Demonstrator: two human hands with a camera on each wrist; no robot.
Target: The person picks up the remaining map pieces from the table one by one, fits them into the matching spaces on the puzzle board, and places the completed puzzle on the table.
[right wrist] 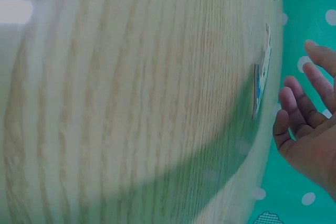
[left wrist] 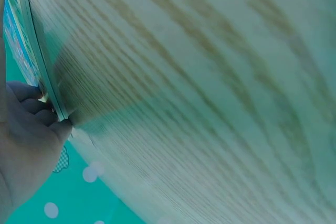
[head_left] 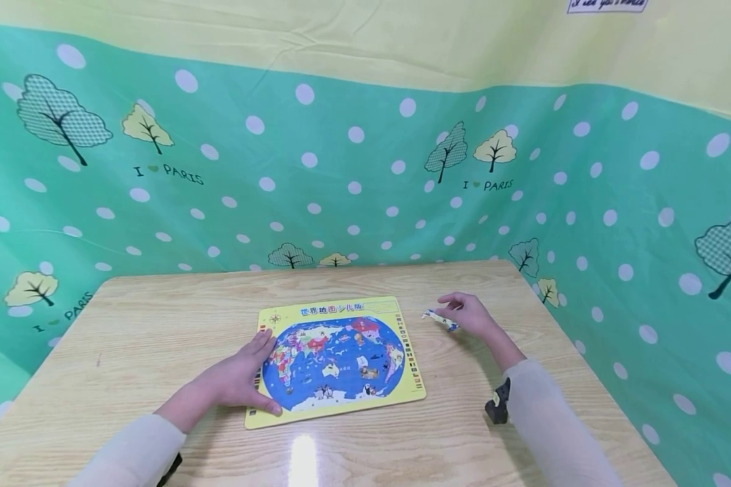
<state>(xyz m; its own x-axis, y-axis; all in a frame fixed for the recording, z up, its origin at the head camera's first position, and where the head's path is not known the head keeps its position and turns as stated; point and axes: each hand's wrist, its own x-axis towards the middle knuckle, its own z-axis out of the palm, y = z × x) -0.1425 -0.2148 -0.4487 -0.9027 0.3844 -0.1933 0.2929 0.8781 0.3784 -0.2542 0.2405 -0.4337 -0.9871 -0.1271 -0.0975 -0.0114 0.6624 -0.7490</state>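
Note:
A yellow-bordered world map puzzle board (head_left: 411, 379) lies flat on the wooden table. My left hand (head_left: 244, 375) rests on its left side, fingers spread over the border and thumb near the lower left corner. The left wrist view shows that hand (left wrist: 31, 140) at the board's edge (left wrist: 44, 61). To the right of the board, small printed puzzle pieces (head_left: 443, 320) lie on the table. Just over them hovers my right hand (head_left: 469, 314). In the right wrist view its loosely bent fingers (right wrist: 294, 100) stand apart from the thin pieces (right wrist: 257, 93) and hold nothing.
The light wooden table (head_left: 152, 338) runs back to a green curtain (head_left: 237, 162) with white dots and trees, which also closes off the right side. A black wrist strap (head_left: 498, 402) sits at the right sleeve.

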